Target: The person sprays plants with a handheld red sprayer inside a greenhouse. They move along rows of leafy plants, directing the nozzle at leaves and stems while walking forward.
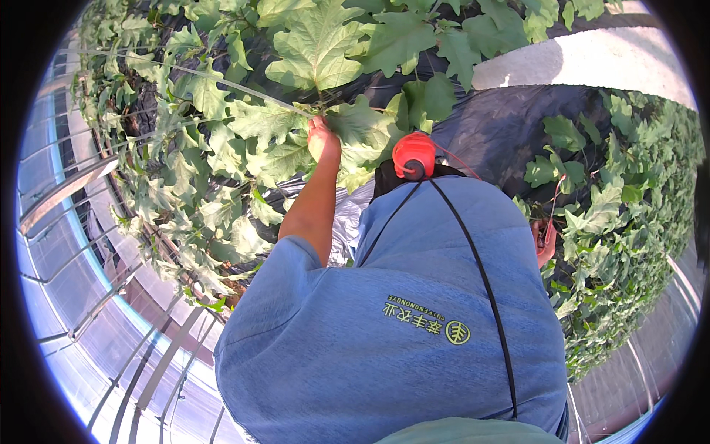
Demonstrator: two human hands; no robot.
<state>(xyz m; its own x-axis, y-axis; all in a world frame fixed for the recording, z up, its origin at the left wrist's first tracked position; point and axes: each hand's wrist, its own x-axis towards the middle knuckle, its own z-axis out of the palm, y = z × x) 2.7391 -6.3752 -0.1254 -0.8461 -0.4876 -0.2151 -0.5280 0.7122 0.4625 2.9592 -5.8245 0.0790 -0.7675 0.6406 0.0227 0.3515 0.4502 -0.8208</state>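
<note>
My left hand reaches forward among the broad lobed leaves of a plant. Its fingers are closed at the plant's centre, where a pale string coming from the far left ends at the fingertips. Whether a stem is also pinched there is hidden. At my right side, partly behind my blue shirt, my right hand is closed, with a thin red string rising from it. A red rounded case with a dark knob hangs at my front on black cords, and a red line runs out of it.
Black plastic film covers the ground between leafy rows. Another row of plants stands on the right. A pale curved band crosses the upper right. Metal bars and translucent sheeting line the left side.
</note>
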